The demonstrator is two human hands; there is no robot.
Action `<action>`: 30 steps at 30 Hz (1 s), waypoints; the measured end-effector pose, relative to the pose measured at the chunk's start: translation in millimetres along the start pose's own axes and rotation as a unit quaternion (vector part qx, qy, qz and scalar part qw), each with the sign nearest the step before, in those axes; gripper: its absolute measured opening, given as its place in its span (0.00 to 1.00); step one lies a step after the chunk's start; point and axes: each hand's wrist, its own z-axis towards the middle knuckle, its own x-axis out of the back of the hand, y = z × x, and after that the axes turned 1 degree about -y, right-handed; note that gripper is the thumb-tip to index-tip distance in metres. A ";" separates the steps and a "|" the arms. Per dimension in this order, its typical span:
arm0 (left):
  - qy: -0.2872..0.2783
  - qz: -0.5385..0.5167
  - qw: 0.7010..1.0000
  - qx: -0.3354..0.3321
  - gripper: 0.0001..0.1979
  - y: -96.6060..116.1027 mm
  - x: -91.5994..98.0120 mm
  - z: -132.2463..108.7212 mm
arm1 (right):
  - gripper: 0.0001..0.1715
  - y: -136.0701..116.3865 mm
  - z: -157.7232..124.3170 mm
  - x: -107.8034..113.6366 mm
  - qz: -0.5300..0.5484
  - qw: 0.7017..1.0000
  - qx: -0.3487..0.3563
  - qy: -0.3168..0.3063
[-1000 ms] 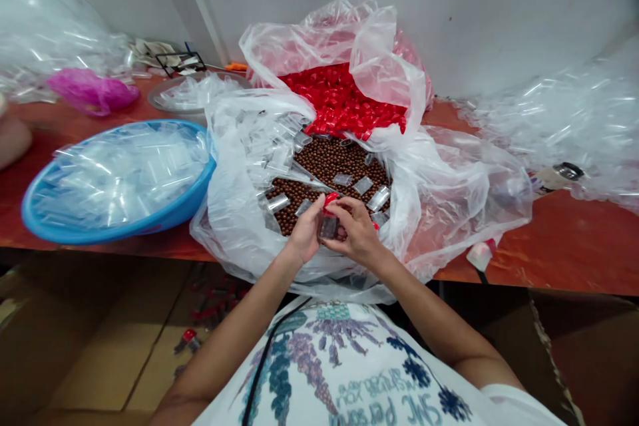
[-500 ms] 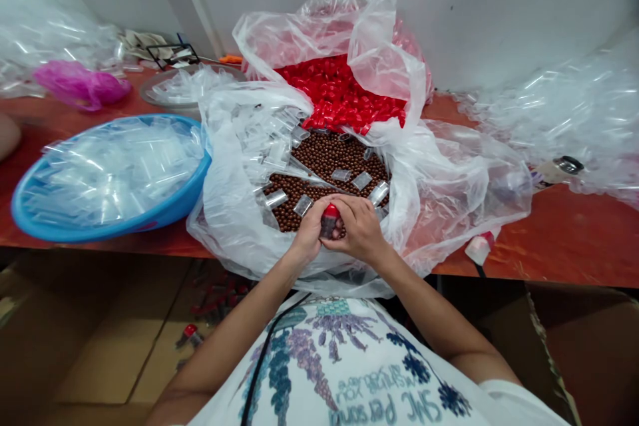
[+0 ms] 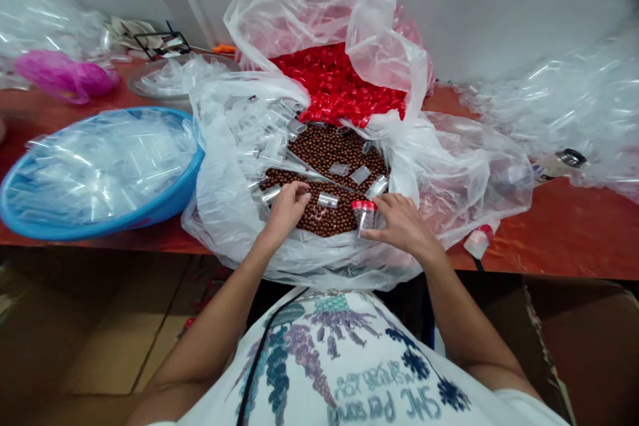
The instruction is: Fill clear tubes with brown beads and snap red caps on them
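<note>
The right hand [image 3: 397, 223] holds a clear bottle [image 3: 365, 219] with a red top. Its fingers and thumb are around one side. The bottle is over the near right part of the brown balls [image 3: 319, 145], red end up. I can't tell if it touches them.

The left hand [image 3: 289, 210] is over the balls on the other side. Its fingers are bent and close to the thumb. I can't tell if it holds anything. A clear tube [image 3: 327, 200] lies on the balls between the two hands, touching the balls.

The balls are in a big white plastic bag [image 3: 212, 166], open at the top. More clear pieces [image 3: 267, 136] make a heap inside it, on the left. Just behind is a bag [image 3: 284, 20] full of red caps [image 3: 344, 90]. A blue bowl [image 3: 167, 196] full of clear plastic sits to the left. All this is on a red surface [image 3: 574, 233].
</note>
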 end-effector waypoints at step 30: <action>-0.165 0.171 0.970 0.055 0.18 5.2 -26.7 28.0 | 0.25 -35.3 70.9 -37.9 0.116 0.981 0.150 -0.034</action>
